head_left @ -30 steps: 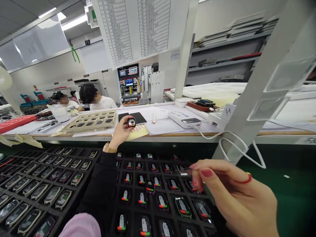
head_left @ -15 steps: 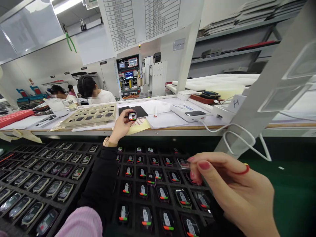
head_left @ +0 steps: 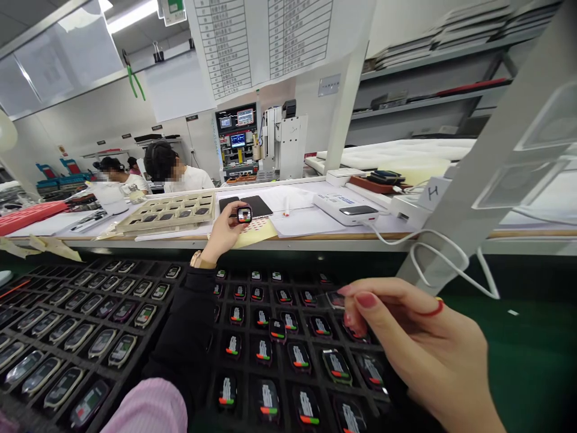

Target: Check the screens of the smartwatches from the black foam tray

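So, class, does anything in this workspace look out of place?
Yes: one smartwatch in the right-hand black tray seems to lie across the dividers, whereas neighbouring smartwatches sit in rows. A small white scrap also lies loose on the green surface.

Black sleeve (head_left: pixel 183 328) — red ring (head_left: pixel 433 311)

A single dark letter "H" can be read on the white card (head_left: pixel 433 193). The hanging sheet (head_left: pixel 259 45) bears two columns of ruled rows, their print too small to read. Blue print on the white box (head_left: pixel 332 204), lettering on the wall sign (head_left: pixel 329 85) and white lines on the watches (head_left: pixel 299 356) are likewise illegible.
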The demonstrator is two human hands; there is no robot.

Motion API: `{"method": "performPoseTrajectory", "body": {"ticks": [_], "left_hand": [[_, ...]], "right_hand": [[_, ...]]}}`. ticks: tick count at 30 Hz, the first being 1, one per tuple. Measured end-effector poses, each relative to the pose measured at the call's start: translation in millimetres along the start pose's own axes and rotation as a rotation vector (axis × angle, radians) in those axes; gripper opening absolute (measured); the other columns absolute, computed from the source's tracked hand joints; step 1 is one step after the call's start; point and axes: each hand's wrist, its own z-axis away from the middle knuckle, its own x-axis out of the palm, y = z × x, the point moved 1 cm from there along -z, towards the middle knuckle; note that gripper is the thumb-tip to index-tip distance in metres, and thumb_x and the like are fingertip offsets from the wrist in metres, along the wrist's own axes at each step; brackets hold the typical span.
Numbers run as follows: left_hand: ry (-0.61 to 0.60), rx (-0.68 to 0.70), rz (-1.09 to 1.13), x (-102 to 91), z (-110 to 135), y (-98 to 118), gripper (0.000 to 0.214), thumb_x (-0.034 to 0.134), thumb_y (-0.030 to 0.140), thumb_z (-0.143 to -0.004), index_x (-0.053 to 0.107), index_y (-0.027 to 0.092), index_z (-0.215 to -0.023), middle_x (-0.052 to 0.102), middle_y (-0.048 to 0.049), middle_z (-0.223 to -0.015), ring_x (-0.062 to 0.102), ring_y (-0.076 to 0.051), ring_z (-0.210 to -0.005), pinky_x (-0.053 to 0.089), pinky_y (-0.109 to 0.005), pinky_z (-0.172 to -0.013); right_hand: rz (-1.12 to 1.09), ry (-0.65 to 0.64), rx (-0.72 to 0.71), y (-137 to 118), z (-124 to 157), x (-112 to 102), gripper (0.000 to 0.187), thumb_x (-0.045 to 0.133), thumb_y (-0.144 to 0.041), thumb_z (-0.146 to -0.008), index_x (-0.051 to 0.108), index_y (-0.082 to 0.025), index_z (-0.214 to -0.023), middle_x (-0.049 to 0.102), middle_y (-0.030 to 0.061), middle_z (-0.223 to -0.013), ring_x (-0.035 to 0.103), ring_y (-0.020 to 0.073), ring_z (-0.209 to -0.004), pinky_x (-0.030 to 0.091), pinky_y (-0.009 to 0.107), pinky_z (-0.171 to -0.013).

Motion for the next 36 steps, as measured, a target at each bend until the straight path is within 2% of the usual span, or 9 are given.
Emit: {"method": "performPoseTrajectory", "body": {"ticks": [13, 17, 26, 36], "left_hand": [[-0.006, -0.005, -0.022, -0.2, 0.5, 4.1, 0.046, 0.064, 0.008, -0.076, 0.054, 0.022, -0.119, 0.059, -0.0062, -0.114, 0.066, -0.015, -0.087, 0.055, -0.029, -0.083], [-0.003, -0.002, -0.028, 0.0, 0.4, 5.5, 0.045, 0.064, 0.009, -0.076, 0.054, 0.021, -0.118, 0.059, -0.0063, -0.114, 0.065, -0.016, -0.092, 0.055, -0.029, -0.084], [-0.014, -0.007, -0.037, -0.3, 1.8, 5.7, 0.045, 0.065, 0.010, -0.077, 0.053, 0.022, -0.120, 0.059, -0.0061, -0.114, 0.065, -0.014, -0.085, 0.055, -0.029, -0.083], [-0.023, -0.010, -0.048, -0.2, 1.3, 6.1, 0.046, 0.065, 0.008, -0.076, 0.054, 0.021, -0.119, 0.060, -0.0063, -0.114, 0.066, -0.015, -0.089, 0.056, -0.030, -0.085]], "right_hand": [[-0.024, 0.032, -0.007, 1.3, 0.2, 1.4, 0.027, 0.068, -0.051, -0.095, 0.071, -0.027, -0.081, 0.059, -0.0049, -0.061, 0.054, 0.0103, -0.051, 0.047, 0.014, -0.053], [-0.020, 0.039, -0.005, 1.8, -0.1, 0.9, 0.029, 0.069, -0.052, -0.094, 0.071, -0.026, -0.080, 0.060, -0.0039, -0.060, 0.054, 0.0118, -0.050, 0.048, 0.017, -0.051], [-0.014, 0.037, 0.028, 0.8, -0.8, 0.3, 0.032, 0.069, -0.054, -0.092, 0.071, -0.025, -0.079, 0.059, -0.0015, -0.060, 0.054, 0.0154, -0.049, 0.049, 0.023, -0.049], [-0.033, 0.012, -0.030, 1.6, -3.1, -0.1, 0.026, 0.068, -0.049, -0.095, 0.070, -0.027, -0.081, 0.060, -0.0040, -0.059, 0.053, 0.0126, -0.048, 0.048, 0.020, -0.050]]}}
